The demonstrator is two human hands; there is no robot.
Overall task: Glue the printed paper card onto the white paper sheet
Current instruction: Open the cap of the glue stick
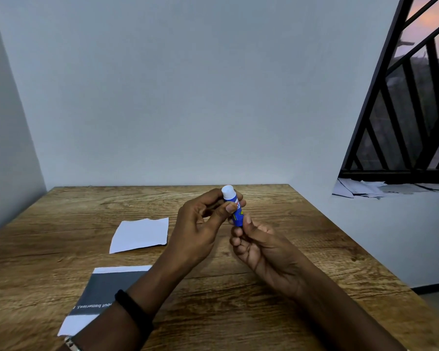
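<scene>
A blue glue stick (236,211) with a white cap stands tilted above the middle of the wooden table (302,224). My left hand (200,224) pinches its upper part just below the cap. My right hand (259,244) grips its lower end with thumb and curled fingers. A small white paper sheet (140,234) lies flat to the left of my hands. Nearer to me, the printed paper card (104,292), grey with white bands and upside-down text, lies on the table, partly covered by my left forearm.
The table stands in a corner, with white walls behind it and on the left. Its right edge runs diagonally toward me. A barred window (413,97) sits at the right with loose papers (365,190) on its sill.
</scene>
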